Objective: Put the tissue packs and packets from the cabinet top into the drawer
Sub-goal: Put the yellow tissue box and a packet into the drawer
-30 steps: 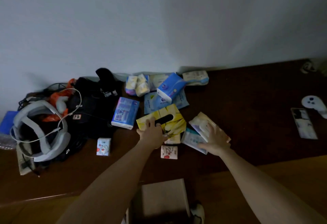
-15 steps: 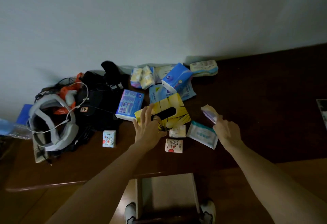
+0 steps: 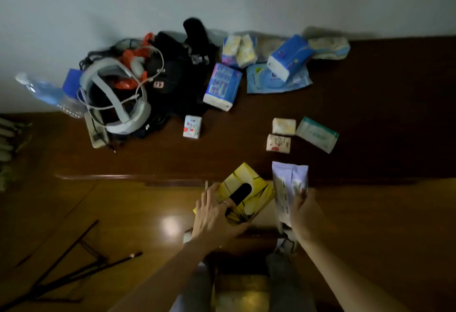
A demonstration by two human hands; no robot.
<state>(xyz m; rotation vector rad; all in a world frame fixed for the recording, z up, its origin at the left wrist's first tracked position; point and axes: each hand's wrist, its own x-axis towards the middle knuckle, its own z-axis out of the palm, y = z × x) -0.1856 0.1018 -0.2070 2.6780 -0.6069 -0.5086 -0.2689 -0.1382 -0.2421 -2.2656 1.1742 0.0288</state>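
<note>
My left hand [image 3: 213, 215] grips a yellow tissue box [image 3: 249, 193] with a dark oval slot, held off the cabinet's front edge. Beside it my right hand [image 3: 304, 210] holds a pale lilac packet [image 3: 288, 186] upright. Both sit above the open drawer [image 3: 243, 289], which is mostly hidden by my arms. On the dark cabinet top [image 3: 370, 114] lie several packs: a blue-white pack [image 3: 222, 87], a small cartoon pack [image 3: 192, 126], two small pale packs [image 3: 283, 126], a teal-edged packet [image 3: 317, 134], a blue pack [image 3: 288, 58] on a flat blue packet, and more near the wall.
A grey-white headset [image 3: 116, 99] rests on a black bag and cables at the cabinet's left, with a plastic bottle [image 3: 47, 92] beside it. Dark thin rods [image 3: 74, 262] lie on the glossy wooden floor at lower left. A white wall rises behind the cabinet.
Both hands have lifted off the cabinet top and pulled back toward me, the left carrying the yellow tissue box and the right the lilac packet. The view has tilted down.
</note>
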